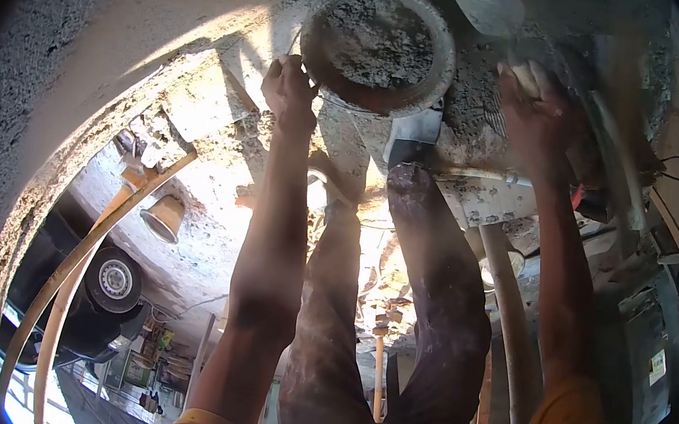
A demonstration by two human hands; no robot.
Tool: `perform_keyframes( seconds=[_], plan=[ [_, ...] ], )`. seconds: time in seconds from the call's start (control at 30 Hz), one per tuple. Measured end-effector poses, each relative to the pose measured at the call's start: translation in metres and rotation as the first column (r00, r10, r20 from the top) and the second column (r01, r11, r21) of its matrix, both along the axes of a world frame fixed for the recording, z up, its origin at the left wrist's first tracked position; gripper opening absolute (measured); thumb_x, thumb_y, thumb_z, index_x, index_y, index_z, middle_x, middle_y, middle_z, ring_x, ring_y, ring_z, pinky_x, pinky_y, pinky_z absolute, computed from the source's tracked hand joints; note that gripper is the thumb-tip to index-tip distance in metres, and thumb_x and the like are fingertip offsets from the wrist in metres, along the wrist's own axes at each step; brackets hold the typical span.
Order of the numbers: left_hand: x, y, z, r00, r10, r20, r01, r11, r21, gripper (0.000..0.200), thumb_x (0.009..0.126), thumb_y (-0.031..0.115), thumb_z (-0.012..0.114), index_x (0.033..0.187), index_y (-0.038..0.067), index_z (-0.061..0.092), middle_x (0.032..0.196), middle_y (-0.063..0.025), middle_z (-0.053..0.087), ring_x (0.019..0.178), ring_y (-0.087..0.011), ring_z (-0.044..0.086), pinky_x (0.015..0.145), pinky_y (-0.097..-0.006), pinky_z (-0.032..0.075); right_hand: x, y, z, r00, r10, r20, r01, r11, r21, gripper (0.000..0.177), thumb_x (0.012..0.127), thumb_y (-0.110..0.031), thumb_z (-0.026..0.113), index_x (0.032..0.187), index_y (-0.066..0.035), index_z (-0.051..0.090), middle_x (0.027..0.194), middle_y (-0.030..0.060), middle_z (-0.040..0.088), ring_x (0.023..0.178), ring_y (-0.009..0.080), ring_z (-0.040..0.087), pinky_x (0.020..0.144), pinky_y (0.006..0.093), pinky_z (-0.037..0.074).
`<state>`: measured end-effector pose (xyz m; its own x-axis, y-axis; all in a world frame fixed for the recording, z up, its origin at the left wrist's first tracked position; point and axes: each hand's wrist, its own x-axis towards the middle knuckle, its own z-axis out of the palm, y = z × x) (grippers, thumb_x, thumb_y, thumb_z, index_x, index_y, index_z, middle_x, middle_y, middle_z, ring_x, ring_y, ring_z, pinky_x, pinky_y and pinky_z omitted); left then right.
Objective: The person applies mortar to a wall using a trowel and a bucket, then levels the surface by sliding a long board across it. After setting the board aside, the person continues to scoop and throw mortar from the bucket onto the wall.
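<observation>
A round pan [450,53] holding grey, crumbly mortar is at the upper middle. My left hand [290,93] is closed on the pan's left rim. To the right of the pan, my right hand [535,109] is closed around a pale handle [527,79]. What the handle belongs to is blurred. Wet-looking grey mortar [478,102] lies between the pan and my right hand.
Rough plastered wall [54,71] curves along the left. Wooden poles [108,223] stand at the lower left and another pole [512,315] at the right. A bucket [163,217] and a parked vehicle's wheel [115,279] are farther off. My legs [440,282] extend up the middle.
</observation>
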<state>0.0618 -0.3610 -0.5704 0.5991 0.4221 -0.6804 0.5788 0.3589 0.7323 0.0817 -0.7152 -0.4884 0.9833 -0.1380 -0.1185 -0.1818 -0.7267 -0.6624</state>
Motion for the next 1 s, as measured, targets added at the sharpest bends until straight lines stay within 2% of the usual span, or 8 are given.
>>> perform_keyframes(
  seconds=[0.03, 0.2, 0.37, 0.67, 0.8, 0.87, 0.97, 1.0],
  plan=[
    [-0.014, 0.009, -0.01, 0.998, -0.046, -0.032, 0.047, 0.998, 0.033, 0.037, 0.099, 0.039, 0.066, 0.108, 0.005, 0.06, 0.103, -0.007, 0.066, 0.086, -0.0192, 0.065, 0.076, -0.0346, 0.054, -0.018, 0.012, 0.0, 0.983, -0.17, -0.07, 0.178, 0.977, 0.12, 0.033, 0.088, -0.021, 0.082, 0.111, 0.001, 0.073, 0.102, 0.0094, 0.077, 0.091, 0.0211, 0.074, 0.079, 0.0348, 0.058],
    [-0.022, -0.029, 0.056, 0.925, -0.164, 0.342, 0.111, 0.979, 0.169, 0.048, 0.107, 0.045, 0.055, 0.089, 0.001, 0.058, 0.073, -0.0023, 0.059, 0.066, -0.0098, 0.051, 0.061, -0.0282, 0.041, -0.115, 0.077, 0.066, 0.875, -0.374, -0.308, 0.449, 0.865, 0.224, 0.022, 0.094, -0.014, 0.076, 0.11, 0.002, 0.074, 0.1, 0.0051, 0.078, 0.091, 0.0137, 0.071, 0.085, 0.0309, 0.053],
    [-0.017, -0.062, 0.122, 0.935, -0.334, 0.123, 0.295, 0.92, 0.257, 0.043, 0.105, 0.029, 0.055, 0.083, -0.006, 0.065, 0.069, -0.008, 0.062, 0.066, -0.0156, 0.05, 0.062, -0.039, 0.043, -0.196, 0.091, 0.07, 0.905, -0.296, -0.306, 0.288, 0.955, -0.071, 0.019, 0.096, -0.017, 0.073, 0.113, -0.009, 0.075, 0.103, 0.0079, 0.076, 0.095, 0.0235, 0.073, 0.083, 0.0354, 0.053],
    [-0.073, -0.016, 0.174, 0.95, -0.3, 0.088, 0.281, 0.943, 0.181, 0.053, 0.107, 0.04, 0.05, 0.071, 0.002, 0.05, 0.061, 0.0008, 0.042, 0.065, -0.0097, 0.035, 0.057, -0.035, 0.028, -0.247, 0.071, 0.042, 0.907, -0.12, -0.404, -0.046, 0.925, -0.378, 0.042, 0.099, -0.016, 0.066, 0.139, -0.023, 0.058, 0.127, 0.0052, 0.067, 0.108, 0.0318, 0.07, 0.088, 0.0471, 0.057],
    [-0.09, 0.0, 0.162, 0.951, -0.295, 0.091, 0.281, 0.949, 0.143, 0.054, 0.107, 0.044, 0.05, 0.072, 0.003, 0.052, 0.06, 0.0034, 0.04, 0.064, -0.0085, 0.033, 0.056, -0.0343, 0.026, -0.238, 0.079, 0.048, 0.955, 0.193, -0.227, -0.296, 0.689, -0.662, 0.031, 0.099, -0.019, 0.067, 0.13, -0.015, 0.065, 0.112, 0.0069, 0.071, 0.097, 0.0256, 0.071, 0.082, 0.0425, 0.056],
    [-0.101, 0.015, 0.15, 0.944, -0.322, 0.077, 0.303, 0.934, 0.191, 0.057, 0.106, 0.045, 0.049, 0.071, 0.0, 0.052, 0.059, 0.001, 0.041, 0.06, -0.0091, 0.034, 0.053, -0.0366, 0.026, -0.213, 0.097, 0.067, 0.887, -0.224, -0.403, 0.125, 0.958, -0.26, 0.023, 0.098, -0.022, 0.069, 0.117, -0.008, 0.07, 0.096, 0.0068, 0.07, 0.086, 0.0204, 0.068, 0.077, 0.0395, 0.054],
    [-0.117, 0.034, 0.148, 0.946, -0.302, -0.118, 0.322, 0.921, 0.219, 0.052, 0.105, 0.046, 0.049, 0.077, 0.002, 0.055, 0.064, -0.0041, 0.049, 0.063, -0.0124, 0.044, 0.058, -0.0338, 0.035, -0.198, 0.118, 0.07, 0.853, -0.383, -0.355, 0.431, 0.9, 0.064, 0.028, 0.094, -0.028, 0.073, 0.097, 0.0, 0.074, 0.074, 0.0064, 0.065, 0.071, 0.016, 0.061, 0.07, 0.0371, 0.05],
    [-0.13, 0.045, 0.138, 0.883, -0.468, 0.033, 0.409, 0.802, 0.434, 0.05, 0.106, 0.042, 0.048, 0.079, 0.0, 0.057, 0.066, -0.0049, 0.051, 0.064, -0.0133, 0.046, 0.06, -0.0346, 0.037, -0.203, 0.114, 0.058, 0.871, -0.352, -0.342, 0.392, 0.918, 0.056, 0.029, 0.093, -0.029, 0.075, 0.099, 0.0, 0.074, 0.076, 0.0082, 0.067, 0.073, 0.0189, 0.064, 0.072, 0.0382, 0.051]
  ],
)
